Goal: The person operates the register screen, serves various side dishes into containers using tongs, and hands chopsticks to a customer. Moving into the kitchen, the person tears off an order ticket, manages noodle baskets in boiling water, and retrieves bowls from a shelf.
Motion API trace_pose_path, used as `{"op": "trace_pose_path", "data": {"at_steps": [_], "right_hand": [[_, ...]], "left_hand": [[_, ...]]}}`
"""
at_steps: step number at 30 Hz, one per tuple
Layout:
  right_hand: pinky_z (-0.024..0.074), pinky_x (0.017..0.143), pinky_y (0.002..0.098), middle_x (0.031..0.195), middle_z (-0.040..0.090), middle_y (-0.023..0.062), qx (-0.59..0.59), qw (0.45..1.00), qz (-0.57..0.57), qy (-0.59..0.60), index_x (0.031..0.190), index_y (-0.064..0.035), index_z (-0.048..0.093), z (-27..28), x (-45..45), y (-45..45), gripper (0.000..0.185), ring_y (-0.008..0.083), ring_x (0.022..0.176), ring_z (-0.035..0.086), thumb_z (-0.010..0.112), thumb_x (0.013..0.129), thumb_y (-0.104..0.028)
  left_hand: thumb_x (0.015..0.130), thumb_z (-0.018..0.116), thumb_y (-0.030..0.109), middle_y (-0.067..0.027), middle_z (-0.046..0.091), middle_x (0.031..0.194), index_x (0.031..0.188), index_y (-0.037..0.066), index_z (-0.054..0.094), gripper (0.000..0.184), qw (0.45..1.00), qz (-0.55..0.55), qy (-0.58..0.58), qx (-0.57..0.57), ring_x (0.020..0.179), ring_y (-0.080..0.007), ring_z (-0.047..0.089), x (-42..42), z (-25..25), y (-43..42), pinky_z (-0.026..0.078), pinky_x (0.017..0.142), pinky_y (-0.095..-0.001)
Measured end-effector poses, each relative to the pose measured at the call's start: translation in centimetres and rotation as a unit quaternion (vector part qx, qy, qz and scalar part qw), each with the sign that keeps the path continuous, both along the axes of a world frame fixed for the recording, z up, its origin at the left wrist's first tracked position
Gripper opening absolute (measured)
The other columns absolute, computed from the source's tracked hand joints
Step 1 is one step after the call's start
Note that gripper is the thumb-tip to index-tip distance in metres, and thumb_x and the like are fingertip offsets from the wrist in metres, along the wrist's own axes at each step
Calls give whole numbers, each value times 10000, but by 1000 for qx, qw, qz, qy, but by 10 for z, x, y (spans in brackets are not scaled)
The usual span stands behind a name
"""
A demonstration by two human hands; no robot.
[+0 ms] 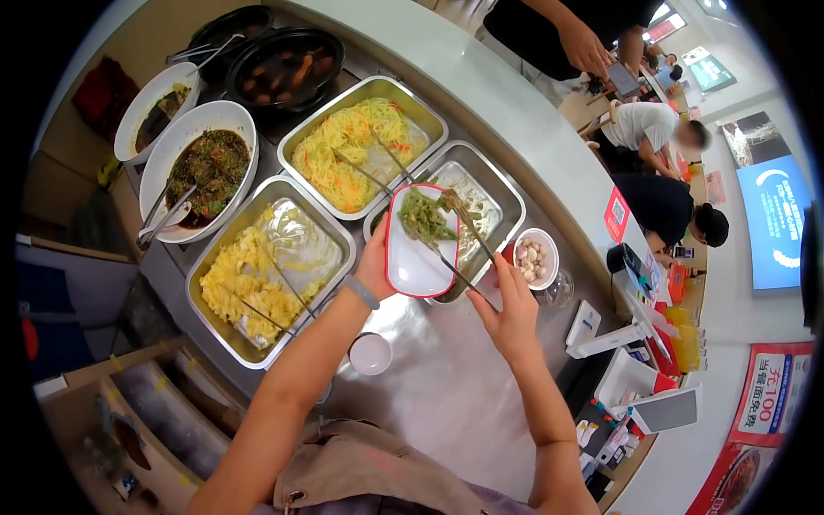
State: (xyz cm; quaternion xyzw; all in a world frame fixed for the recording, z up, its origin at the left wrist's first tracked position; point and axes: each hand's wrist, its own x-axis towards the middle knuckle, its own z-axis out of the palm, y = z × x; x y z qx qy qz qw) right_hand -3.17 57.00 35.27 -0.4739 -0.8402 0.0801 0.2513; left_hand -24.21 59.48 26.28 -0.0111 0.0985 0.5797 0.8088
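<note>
My left hand (pixel 374 268) grips the edge of a white dish (pixel 419 264) with a red rim, tilted above the steel counter. Shredded green food (pixel 421 215) lies at the dish's upper end. Metal tongs (pixel 477 233) are in my right hand (pixel 512 313), their tips at the green food and over the dish. Behind the dish is a steel tray (pixel 508 196) with some pale food left on its bottom. Beside it, another tray (pixel 435 120) holds yellow shreds (pixel 352 146) and a second pair of tongs. Yellow scrambled egg (pixel 236 287) fills part of a nearer tray (pixel 345 249), with tongs resting in it.
White bowls (pixel 249 129) of dark sauced food and black pots (pixel 337 64) stand at left. A tub of garlic (pixel 534 260) and a small white cup (pixel 371 354) sit nearby. A raised ledge (pixel 481 77) borders the counter; beyond it, a person's hand (pixel 585 47) is near a phone.
</note>
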Motion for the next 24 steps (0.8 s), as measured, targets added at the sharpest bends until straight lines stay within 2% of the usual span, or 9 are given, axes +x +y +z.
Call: {"op": "trace_pose_path", "data": {"at_steps": [7, 11, 16, 20, 24], "right_hand": [[475, 683, 339, 1010, 585, 153, -10, 1000, -8, 5, 1218, 22, 489, -4, 2, -1, 633, 279, 816, 579, 762, 696, -210], [476, 681, 341, 1015, 585, 155, -25, 999, -4, 32, 1220, 25, 486, -4, 3, -5, 639, 279, 809, 577, 763, 693, -210], [480, 658, 329, 1013, 589, 148, 22, 1000, -2, -1, 1217, 35, 484, -6, 4, -2, 649, 257, 769, 576, 767, 690, -215], [481, 647, 321, 1009, 590, 144, -21, 999, -2, 25, 1221, 26, 486, -3, 5, -4, 645, 248, 752, 577, 766, 691, -211], [479, 635, 308, 989, 592, 128, -6, 999, -4, 40, 1222, 15, 489, -2, 6, 1, 621, 228, 727, 565, 757, 702, -193]], "left_hand": [[934, 399, 445, -82, 491, 1289, 1297, 95, 445, 506, 1000, 11, 19, -4, 1149, -251, 486, 0, -2, 1, 391, 982, -407], [934, 399, 446, -84, 493, 1286, 1300, 95, 441, 509, 1000, 4, -2, -14, 1146, -253, 489, 0, 0, 1, 392, 981, -408], [943, 381, 434, -84, 485, 1297, 1308, 96, 431, 501, 1000, -2, 2, 12, 1155, -254, 483, 0, 1, 4, 383, 991, -402], [944, 380, 431, -84, 491, 1290, 1306, 99, 434, 494, 1000, 3, -5, -7, 1154, -253, 484, 0, -1, 5, 383, 990, -401], [943, 384, 427, -84, 493, 1287, 1303, 100, 437, 489, 1000, 4, -10, -4, 1147, -252, 489, -2, -3, 8, 387, 986, -401]]}}
